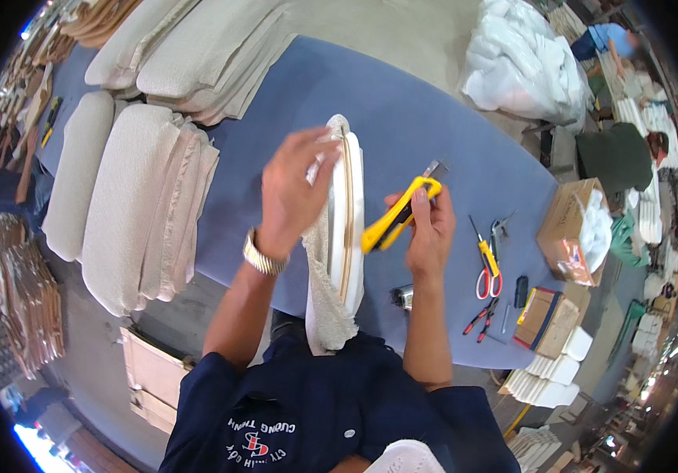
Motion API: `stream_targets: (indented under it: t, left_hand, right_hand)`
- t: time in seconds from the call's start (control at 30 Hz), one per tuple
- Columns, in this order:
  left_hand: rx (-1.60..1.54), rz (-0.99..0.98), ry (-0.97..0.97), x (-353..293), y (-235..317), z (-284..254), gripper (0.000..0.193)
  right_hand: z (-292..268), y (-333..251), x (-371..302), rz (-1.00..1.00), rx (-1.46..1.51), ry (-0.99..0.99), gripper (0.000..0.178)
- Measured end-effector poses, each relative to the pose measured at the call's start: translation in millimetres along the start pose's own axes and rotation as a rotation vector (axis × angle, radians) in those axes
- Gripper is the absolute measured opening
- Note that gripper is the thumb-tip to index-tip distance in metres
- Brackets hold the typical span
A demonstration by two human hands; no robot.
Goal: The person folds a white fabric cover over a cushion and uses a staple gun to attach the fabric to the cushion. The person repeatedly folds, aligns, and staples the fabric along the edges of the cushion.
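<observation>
My right hand [431, 229] is closed around a yellow and black utility knife [399, 216], its blade out and pointing up and away. In front of me a long padded panel [347, 229] stands on edge, its near end close to my body. It shows white foam, a thin wooden strip along the edge and beige woven fabric [319, 296] hanging loose on its left side. My left hand [296, 185], slightly blurred and wearing a metal watch, is by the panel's far end. Its thumb and fingers are apart; I see nothing between them.
Beige padded panels [130, 197] are stacked at the left of the blue table [402, 102]. On its right lie scissors [487, 272], pliers [481, 319] and a cardboard box [571, 229]. A white plastic bag [520, 63] sits beyond. Another person [611, 39] is at the far right.
</observation>
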State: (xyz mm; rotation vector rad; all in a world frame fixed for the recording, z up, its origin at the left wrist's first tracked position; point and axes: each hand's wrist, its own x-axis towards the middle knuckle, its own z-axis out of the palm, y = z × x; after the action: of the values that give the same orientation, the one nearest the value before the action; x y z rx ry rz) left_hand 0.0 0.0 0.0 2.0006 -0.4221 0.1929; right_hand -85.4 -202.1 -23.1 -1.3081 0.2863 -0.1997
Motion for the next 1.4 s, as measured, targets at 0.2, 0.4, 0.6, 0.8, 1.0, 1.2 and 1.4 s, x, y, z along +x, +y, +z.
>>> stream_targets:
  t: [0.2, 0.4, 0.6, 0.8, 1.0, 1.2, 1.4]
  left_hand:
    - [0.419, 0.167, -0.031, 37.4, -45.8, 33.0, 0.025]
    - [0.319, 0.044, -0.022, 46.8, -60.9, 46.1, 0.019]
    - [0.268, 0.105, 0.026, 51.1, -61.2, 48.1, 0.008]
    - [0.312, 0.142, -0.017, 52.2, -62.6, 46.8, 0.009]
    - [0.37, 0.12, -0.065, 52.8, -57.2, 44.5, 0.012]
    - [0.351, 0.129, -0.063, 52.4, -62.2, 43.2, 0.013]
    - [0.337, 0.12, -0.061, 46.8, -60.4, 41.2, 0.011]
  right_hand:
    - [-14.2, 36.8, -7.9, 0.194, -0.299, -0.046, 0.037]
    - [-26.1, 41.7, -9.2, 0.286, 0.326, -0.159, 0.039]
    - [-13.9, 23.2, 30.7, 0.018, 0.468, -0.243, 0.061]
    - [10.5, 35.6, 68.8, -0.465, -0.246, -0.101, 0.042]
    - [23.4, 39.9, 86.9, -0.44, -0.456, -0.082, 0.035]
    - [24.2, 45.3, 93.5, -0.558, -0.503, -0.144, 0.037]
    - [21.9, 42.2, 90.4, -0.509, -0.516, -0.204, 0.037]
